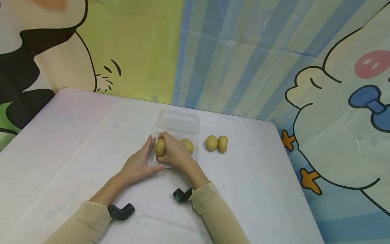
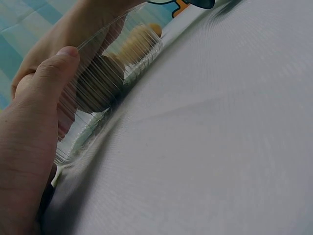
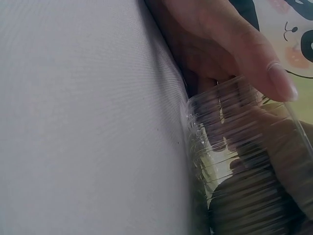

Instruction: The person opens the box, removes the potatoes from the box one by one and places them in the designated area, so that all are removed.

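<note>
A clear plastic clamshell box [image 1: 179, 119] lies with its lid folded back, away from me. Inside its base, my right hand [image 1: 176, 152] grips a potato [image 1: 160, 147] at the left end, thumb in front and fingers behind. A second potato [image 1: 187, 145] sits in the base, partly covered by that hand. My left hand [image 1: 138, 166] braces the near left corner of the box, fingers extended along its left side and thumb along the front. In the left wrist view, the left thumb [image 2: 61, 63] touches the ribbed wall. The gripped potato [image 2: 100, 83] shows through the plastic.
Right of the box, a rounded potato [image 1: 211, 143] and a peanut-shaped potato [image 1: 222, 144] lie side by side on the white tablecloth [image 1: 259, 189]. A cartoon-printed curtain [image 1: 213, 61] hangs behind the table. Each wrist wears a dark camera mount [image 1: 122, 212].
</note>
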The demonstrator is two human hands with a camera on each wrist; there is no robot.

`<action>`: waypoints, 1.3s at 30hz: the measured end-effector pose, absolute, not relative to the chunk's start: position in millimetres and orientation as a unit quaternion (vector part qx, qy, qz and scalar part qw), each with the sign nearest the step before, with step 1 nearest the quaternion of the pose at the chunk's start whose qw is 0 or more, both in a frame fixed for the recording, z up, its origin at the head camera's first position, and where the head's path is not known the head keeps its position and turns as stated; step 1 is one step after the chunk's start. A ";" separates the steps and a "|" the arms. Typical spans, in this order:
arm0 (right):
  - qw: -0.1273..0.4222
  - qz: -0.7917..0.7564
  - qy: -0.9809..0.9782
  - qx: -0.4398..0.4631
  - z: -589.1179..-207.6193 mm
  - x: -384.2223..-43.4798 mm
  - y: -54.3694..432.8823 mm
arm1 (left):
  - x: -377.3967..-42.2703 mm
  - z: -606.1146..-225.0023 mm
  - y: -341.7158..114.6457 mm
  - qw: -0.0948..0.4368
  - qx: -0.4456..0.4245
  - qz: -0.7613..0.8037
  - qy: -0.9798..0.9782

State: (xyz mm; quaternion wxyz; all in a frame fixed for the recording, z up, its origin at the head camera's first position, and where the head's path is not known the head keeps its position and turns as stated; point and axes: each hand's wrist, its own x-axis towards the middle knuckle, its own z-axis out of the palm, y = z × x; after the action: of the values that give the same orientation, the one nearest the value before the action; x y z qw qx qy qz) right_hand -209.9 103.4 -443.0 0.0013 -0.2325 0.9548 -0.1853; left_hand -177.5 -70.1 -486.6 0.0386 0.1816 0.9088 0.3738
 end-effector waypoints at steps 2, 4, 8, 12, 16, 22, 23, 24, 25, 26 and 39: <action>0.000 -0.192 0.954 -0.232 -443.0 -210.5 103.7 | -178.2 -487.1 -69.9 0.038 0.181 0.373 0.909; -0.003 -0.199 0.952 -0.231 -443.1 -210.9 104.2 | -178.8 -487.7 -69.6 0.038 0.179 0.373 0.910; -0.009 -0.228 0.945 -0.233 -442.0 -209.8 106.1 | -179.4 -488.9 -68.9 0.038 0.177 0.377 0.908; -0.025 -0.269 0.930 -0.249 -441.3 -208.1 108.9 | -179.4 -490.3 -68.0 0.039 0.179 0.380 0.907; -0.057 -0.304 0.912 -0.270 -442.0 -207.1 112.7 | -179.6 -492.2 -66.9 0.032 0.185 0.376 0.907; -0.097 -0.342 0.894 -0.274 -436.7 -202.1 119.4 | -179.0 -491.1 -65.5 0.029 0.188 0.374 0.908; -0.100 -0.342 0.894 -0.273 -435.2 -201.7 120.5 | -178.9 -490.5 -65.6 0.029 0.187 0.373 0.908; -0.105 -0.337 0.896 -0.270 -433.6 -201.4 121.6 | -178.9 -490.1 -65.9 0.029 0.186 0.372 0.909; -0.109 -0.335 0.897 -0.268 -431.6 -200.9 122.8 | -178.8 -489.5 -66.2 0.030 0.185 0.371 0.909; -0.112 -0.334 0.897 -0.266 -429.9 -200.8 124.1 | -178.7 -489.1 -66.5 0.030 0.184 0.371 0.910; -0.130 -0.364 0.885 -0.260 -411.9 -197.6 141.2 | -178.2 -486.8 -69.4 0.038 0.173 0.367 0.913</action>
State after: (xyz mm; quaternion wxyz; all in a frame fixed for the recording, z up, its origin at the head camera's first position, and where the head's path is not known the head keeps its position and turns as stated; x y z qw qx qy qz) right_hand -197.6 141.2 -411.9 -0.1295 -0.2599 0.8848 -0.3644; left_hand -178.2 -69.4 -486.8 0.0383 0.1732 0.9132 0.3669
